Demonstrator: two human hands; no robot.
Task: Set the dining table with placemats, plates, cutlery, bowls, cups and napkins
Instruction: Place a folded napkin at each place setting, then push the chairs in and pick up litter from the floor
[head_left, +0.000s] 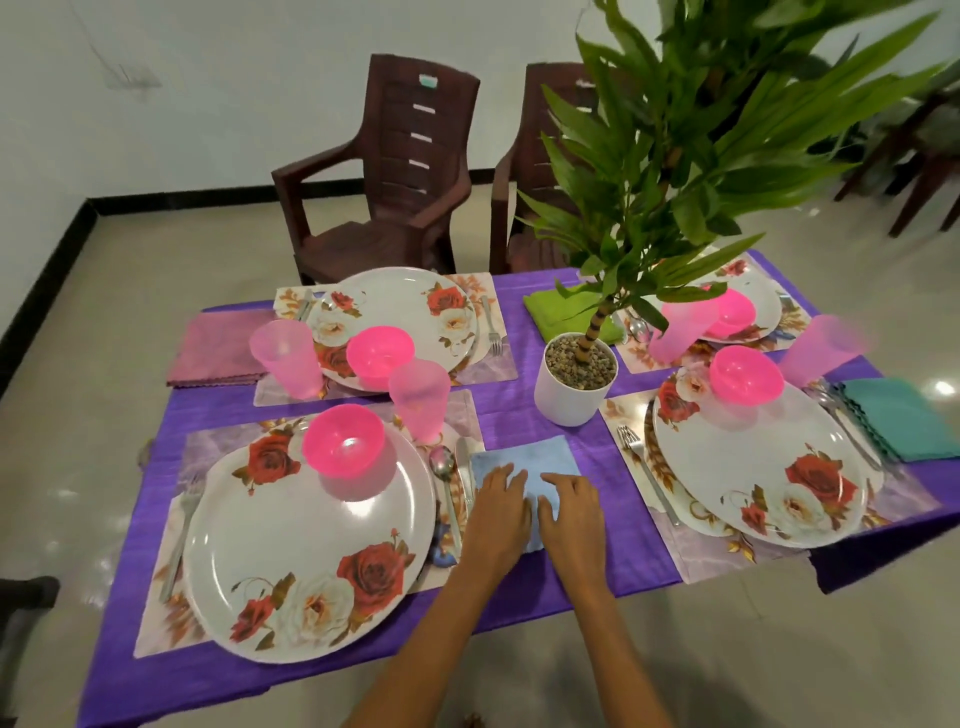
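A light blue napkin lies flat on the purple tablecloth, between the near left and near right settings. My left hand and my right hand both rest on its near half, fingers spread and fairly straight. The near left setting has a rose-patterned plate, a pink bowl, a pink cup, a fork and a spoon on a placemat. The near right plate carries another pink bowl.
A potted plant in a white pot stands mid-table, its leaves hanging over the far right setting. A green napkin, a teal napkin and a mauve napkin lie by the other settings. Two brown chairs stand behind the table.
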